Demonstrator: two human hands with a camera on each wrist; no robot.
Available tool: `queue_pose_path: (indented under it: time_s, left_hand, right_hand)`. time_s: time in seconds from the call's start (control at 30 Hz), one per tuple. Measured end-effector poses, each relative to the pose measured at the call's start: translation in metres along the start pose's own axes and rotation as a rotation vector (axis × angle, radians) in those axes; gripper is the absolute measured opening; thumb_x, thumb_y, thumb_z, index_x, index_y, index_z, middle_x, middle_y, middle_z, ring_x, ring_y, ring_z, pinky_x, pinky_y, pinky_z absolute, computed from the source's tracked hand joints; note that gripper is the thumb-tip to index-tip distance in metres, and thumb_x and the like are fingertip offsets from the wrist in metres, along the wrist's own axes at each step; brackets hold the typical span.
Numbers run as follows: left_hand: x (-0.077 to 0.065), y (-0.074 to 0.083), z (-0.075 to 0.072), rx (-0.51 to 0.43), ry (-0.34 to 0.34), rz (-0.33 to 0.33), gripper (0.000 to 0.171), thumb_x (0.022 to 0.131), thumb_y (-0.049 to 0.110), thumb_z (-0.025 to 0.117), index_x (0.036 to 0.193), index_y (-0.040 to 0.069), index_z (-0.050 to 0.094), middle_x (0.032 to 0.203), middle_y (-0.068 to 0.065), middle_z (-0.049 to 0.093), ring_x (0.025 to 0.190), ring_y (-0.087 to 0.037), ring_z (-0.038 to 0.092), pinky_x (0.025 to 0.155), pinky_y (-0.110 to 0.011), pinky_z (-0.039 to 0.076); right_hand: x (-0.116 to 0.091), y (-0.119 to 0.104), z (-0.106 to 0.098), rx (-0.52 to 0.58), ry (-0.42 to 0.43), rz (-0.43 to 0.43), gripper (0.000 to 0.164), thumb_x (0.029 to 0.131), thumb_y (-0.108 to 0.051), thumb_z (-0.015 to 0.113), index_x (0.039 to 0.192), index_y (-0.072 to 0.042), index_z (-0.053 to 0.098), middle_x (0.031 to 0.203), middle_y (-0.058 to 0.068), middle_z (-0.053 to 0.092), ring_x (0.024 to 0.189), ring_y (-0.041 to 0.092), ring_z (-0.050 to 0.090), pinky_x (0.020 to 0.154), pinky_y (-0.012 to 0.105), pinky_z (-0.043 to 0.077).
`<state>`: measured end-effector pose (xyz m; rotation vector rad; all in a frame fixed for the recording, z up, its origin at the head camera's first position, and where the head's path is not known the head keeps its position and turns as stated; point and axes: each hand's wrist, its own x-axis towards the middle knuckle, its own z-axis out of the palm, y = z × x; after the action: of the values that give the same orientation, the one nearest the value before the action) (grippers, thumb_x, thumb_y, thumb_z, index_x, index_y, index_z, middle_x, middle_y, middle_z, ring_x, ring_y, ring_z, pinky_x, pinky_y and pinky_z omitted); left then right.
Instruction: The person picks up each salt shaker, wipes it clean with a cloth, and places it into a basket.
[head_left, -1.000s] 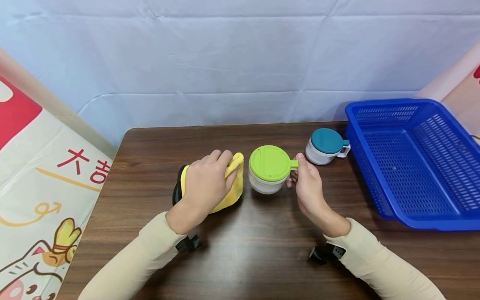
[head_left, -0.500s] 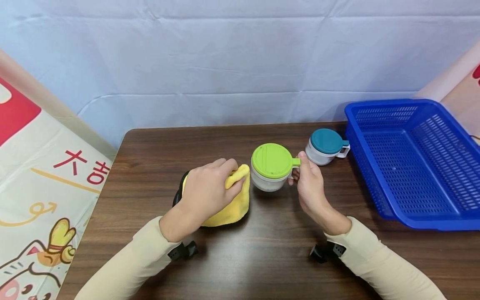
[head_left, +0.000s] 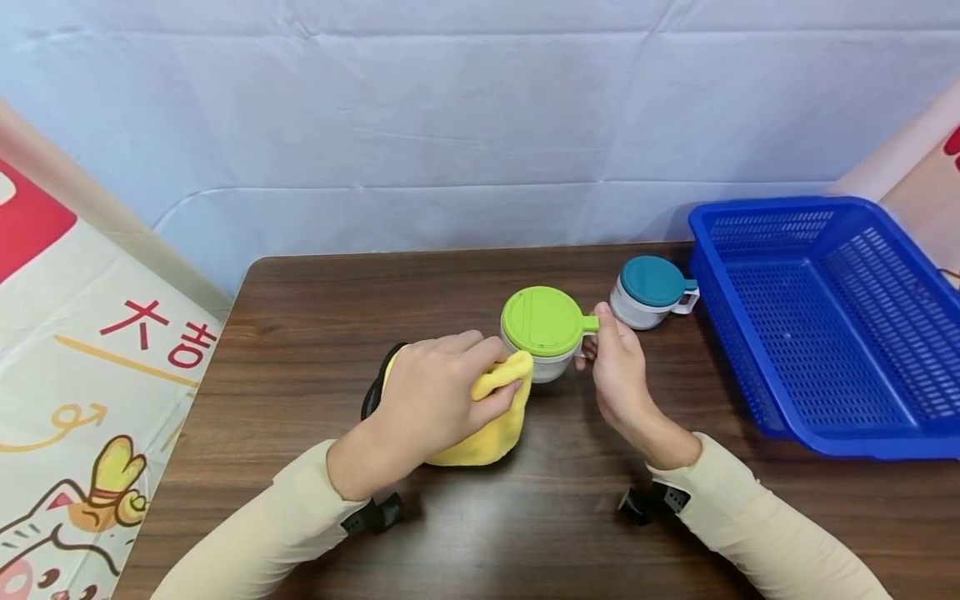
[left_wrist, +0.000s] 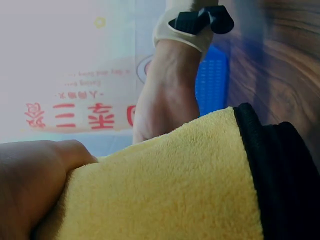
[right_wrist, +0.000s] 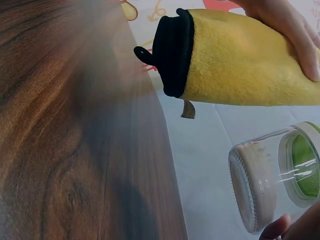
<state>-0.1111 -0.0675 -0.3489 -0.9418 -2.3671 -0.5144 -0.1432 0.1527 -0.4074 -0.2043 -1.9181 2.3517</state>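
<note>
My left hand grips a folded yellow cloth with black edging, its fold pinched between thumb and fingers. By its handle, my right hand holds a clear glass seasoning jar with a light green lid. In the head view the cloth overlaps the jar's lower left side; whether they touch I cannot tell. The right wrist view shows the glass jar raised off the table, with pale contents near its base. In the left wrist view the yellow cloth fills the foreground and hides the jar.
A second jar with a teal lid stands behind my right hand, beside a blue perforated plastic basket at the table's right. The brown wooden table ends at a pale cloth backdrop. A printed sheet hangs at the left.
My left hand has brought the cloth rightward and slightly nearer to me, up to the jar's front left side. The green-lidded jar shifted slightly right earlier; my right hand keeps its hold.
</note>
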Motion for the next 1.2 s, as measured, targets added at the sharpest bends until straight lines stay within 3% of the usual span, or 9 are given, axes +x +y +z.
queue_pose_path:
  time_s: [0.43, 0.7, 0.97, 1.2]
  left_hand:
    - [0.019, 0.022, 0.013, -0.021, 0.027, 0.018, 0.022, 0.087, 0.032, 0.074, 0.08, 0.017, 0.061, 0.065, 0.009, 0.049, 0.054, -0.008, 0.044, 0.046, -0.023, 0.036]
    - [0.031, 0.034, 0.021, 0.016, 0.06, 0.01, 0.024, 0.09, 0.032, 0.071, 0.078, 0.016, 0.059, 0.063, 0.007, 0.046, 0.053, -0.01, 0.043, 0.046, -0.024, 0.035]
    - [0.04, 0.042, 0.032, 0.13, 0.111, -0.029, 0.02, 0.084, 0.03, 0.076, 0.083, 0.015, 0.064, 0.064, 0.005, 0.054, 0.053, -0.013, 0.052, 0.047, -0.026, 0.042]
    - [0.045, 0.048, 0.039, 0.254, 0.155, -0.018, 0.018, 0.085, 0.031, 0.074, 0.082, 0.015, 0.068, 0.067, 0.004, 0.061, 0.053, -0.014, 0.052, 0.048, -0.027, 0.044]
  right_hand:
    - [-0.002, 0.0, 0.003, 0.013, -0.007, -0.004, 0.046, 0.112, -0.029, 0.036, 0.07, -0.011, 0.039, 0.061, -0.002, 0.034, 0.058, 0.014, 0.034, 0.057, 0.024, 0.035]
    - [-0.008, -0.002, 0.003, -0.018, 0.007, 0.027, 0.039, 0.111, -0.035, 0.039, 0.086, -0.011, 0.056, 0.074, -0.007, 0.058, 0.074, 0.005, 0.055, 0.069, 0.019, 0.049]
    - [-0.01, -0.004, 0.005, -0.05, 0.008, 0.048, 0.042, 0.111, -0.036, 0.04, 0.081, -0.012, 0.055, 0.071, -0.006, 0.055, 0.071, 0.005, 0.054, 0.066, 0.019, 0.048]
    - [-0.012, -0.007, 0.005, -0.023, 0.015, 0.043, 0.044, 0.111, -0.033, 0.04, 0.077, -0.013, 0.058, 0.067, -0.005, 0.055, 0.065, 0.005, 0.054, 0.061, 0.02, 0.048]
